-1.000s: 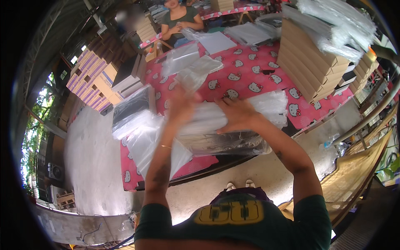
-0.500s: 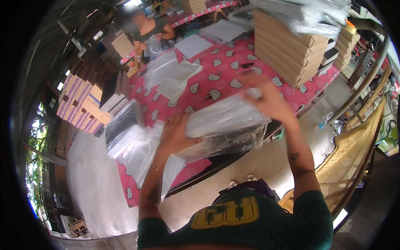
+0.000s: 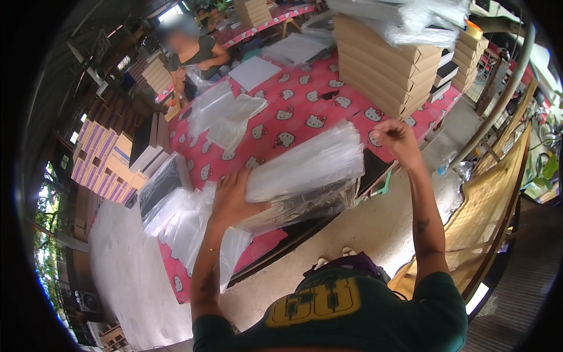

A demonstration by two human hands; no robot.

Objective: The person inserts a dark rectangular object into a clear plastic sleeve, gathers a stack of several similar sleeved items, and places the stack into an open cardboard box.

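My left hand [image 3: 231,200] lies with fingers spread across the left end of a stack of clear plastic bags [image 3: 308,164], pressing on it. The thumb points right along the stack's near side. Beneath and nearer to me is a dark, plastic-wrapped flat bundle [image 3: 311,208]; the layers above hide part of it. My right hand [image 3: 400,142] is raised beyond the stack's right end, apart from it. Its fingers are loosely bent, and nothing shows in them. More loose clear bags [image 3: 199,220] spill to the left of my left hand, under my forearm.
A pink patterned tablecloth [image 3: 293,120] covers the table. Brown cartons [image 3: 381,70] topped with plastic stand far right. Loose bags [image 3: 234,120] and a white sheet [image 3: 254,73] lie farther back. Stacked boxes [image 3: 105,161] are at left. Across the table, a person [image 3: 199,56] handles clear plastic.
My right hand has moved right, off the far end of the bag stack. The bags' right end now shows uncovered. My left hand stays on the stack while the view shifts slightly.
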